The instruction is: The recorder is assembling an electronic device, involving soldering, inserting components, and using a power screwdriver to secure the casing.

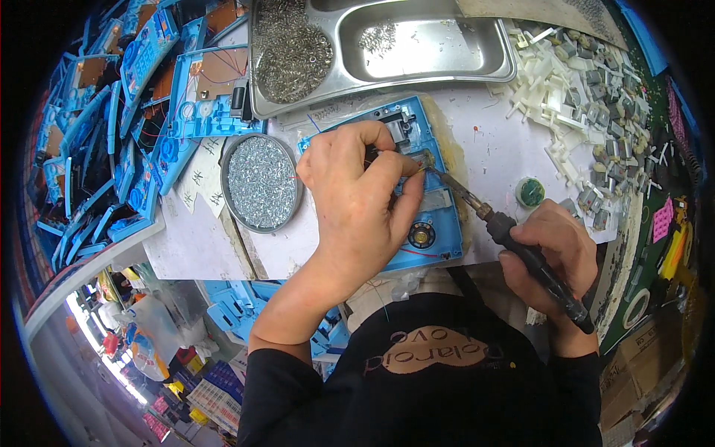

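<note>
In front of me lies a blue plastic casing (pixel 449 237) with a round speaker (pixel 421 235) near its close end. My left hand (pixel 356 186) reaches over the casing, thumb and forefinger pinched together; what they pinch is too small to make out. A black-handled soldering iron (pixel 532 261) is gripped in my right hand (pixel 555 257). Its metal tip meets the spot at my left fingertips, above the casing. Much of the casing's left side is hidden under my left hand.
A round dish of small screws (pixel 262 182) stands left of my hand. Beyond is a metal tray (pixel 428 74) holding springs. Blue casings (pixel 153 141) pile up at far left; white and grey plastic parts (pixel 573 112) heap at right. A small pot (pixel 530 192) sits near the iron.
</note>
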The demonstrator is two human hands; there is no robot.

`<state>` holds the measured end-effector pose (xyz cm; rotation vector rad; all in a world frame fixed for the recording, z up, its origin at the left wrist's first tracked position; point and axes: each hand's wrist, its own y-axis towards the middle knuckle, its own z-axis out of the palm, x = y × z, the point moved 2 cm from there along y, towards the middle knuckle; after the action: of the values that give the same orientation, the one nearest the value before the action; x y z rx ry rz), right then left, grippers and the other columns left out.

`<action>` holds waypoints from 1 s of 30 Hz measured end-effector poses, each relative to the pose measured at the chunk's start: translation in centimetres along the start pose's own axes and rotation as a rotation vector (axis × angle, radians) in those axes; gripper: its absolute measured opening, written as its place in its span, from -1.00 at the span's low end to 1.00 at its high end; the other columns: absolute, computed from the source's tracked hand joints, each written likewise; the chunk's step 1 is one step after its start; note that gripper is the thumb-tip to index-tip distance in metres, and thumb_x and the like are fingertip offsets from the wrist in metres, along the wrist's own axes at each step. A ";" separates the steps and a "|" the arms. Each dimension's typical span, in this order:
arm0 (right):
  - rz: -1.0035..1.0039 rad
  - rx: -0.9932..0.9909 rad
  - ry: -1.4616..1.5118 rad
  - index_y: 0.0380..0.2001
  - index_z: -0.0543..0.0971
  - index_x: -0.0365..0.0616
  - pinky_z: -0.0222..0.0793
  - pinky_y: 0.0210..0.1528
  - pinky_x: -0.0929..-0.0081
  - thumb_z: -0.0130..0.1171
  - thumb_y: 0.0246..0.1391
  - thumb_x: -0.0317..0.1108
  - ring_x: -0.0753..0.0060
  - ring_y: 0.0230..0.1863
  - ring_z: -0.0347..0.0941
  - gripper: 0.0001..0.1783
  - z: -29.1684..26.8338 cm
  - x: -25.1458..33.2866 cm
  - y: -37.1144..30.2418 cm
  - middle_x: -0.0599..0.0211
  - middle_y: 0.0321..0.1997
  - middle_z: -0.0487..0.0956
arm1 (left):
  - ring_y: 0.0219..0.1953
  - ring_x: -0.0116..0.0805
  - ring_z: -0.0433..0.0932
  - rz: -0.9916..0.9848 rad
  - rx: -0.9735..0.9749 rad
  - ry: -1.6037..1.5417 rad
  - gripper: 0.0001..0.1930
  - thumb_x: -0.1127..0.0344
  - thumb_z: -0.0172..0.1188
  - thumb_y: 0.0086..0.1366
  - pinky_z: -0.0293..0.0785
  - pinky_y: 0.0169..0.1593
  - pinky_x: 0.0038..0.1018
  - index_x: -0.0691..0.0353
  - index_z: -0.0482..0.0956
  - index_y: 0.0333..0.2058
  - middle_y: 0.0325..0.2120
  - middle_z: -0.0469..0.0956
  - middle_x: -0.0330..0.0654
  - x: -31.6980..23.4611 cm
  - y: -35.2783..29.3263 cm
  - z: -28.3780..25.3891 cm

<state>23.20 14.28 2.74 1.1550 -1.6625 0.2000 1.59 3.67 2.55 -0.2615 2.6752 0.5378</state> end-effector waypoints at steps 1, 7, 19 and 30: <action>-0.001 0.003 -0.006 -0.17 0.57 -0.17 0.29 -0.52 0.46 0.46 -0.06 -0.49 0.37 -0.57 0.45 -0.64 0.0 0.0 0.0 0.29 -0.42 0.64 | -0.15 -0.16 0.38 0.001 -0.002 0.001 -0.82 0.41 0.43 -0.05 0.20 -0.03 -0.27 0.11 0.65 -0.42 -0.23 0.45 -0.20 0.0 0.0 0.0; -0.008 0.005 -0.026 -0.17 0.57 -0.16 0.30 -0.52 0.44 0.47 -0.08 -0.48 0.35 -0.57 0.45 -0.63 0.3 -0.1 0.2 0.31 -0.44 0.62 | -0.14 -0.17 0.38 -0.001 0.006 -0.003 -0.82 0.42 0.43 -0.06 0.19 -0.03 -0.27 0.11 0.65 -0.42 -0.23 0.46 -0.21 0.1 0.0 0.0; -0.104 0.012 -0.133 -0.22 0.63 -0.08 0.29 -0.55 0.44 0.51 -0.26 -0.56 0.33 -0.56 0.43 -0.56 0.8 -0.1 -0.5 0.36 -0.49 0.54 | -0.14 -0.18 0.39 -0.006 0.002 0.026 -0.82 0.42 0.44 -0.03 0.17 -0.02 -0.26 0.10 0.65 -0.40 -0.21 0.46 -0.22 -0.3 -0.1 0.0; -0.112 -0.026 -0.096 -0.21 0.62 -0.12 0.28 -0.56 0.45 0.51 -0.24 -0.56 0.33 -0.57 0.42 -0.57 0.9 -0.2 -0.4 0.35 -0.51 0.52 | -0.10 -0.15 0.39 -0.022 -0.011 -0.001 -0.83 0.40 0.41 0.00 0.12 0.00 -0.18 0.14 0.63 -0.40 -0.20 0.47 -0.22 -0.2 -0.3 0.1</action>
<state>22.96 13.61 2.08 1.2512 -1.6734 0.0529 1.93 3.44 2.44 -0.2938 2.6655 0.5464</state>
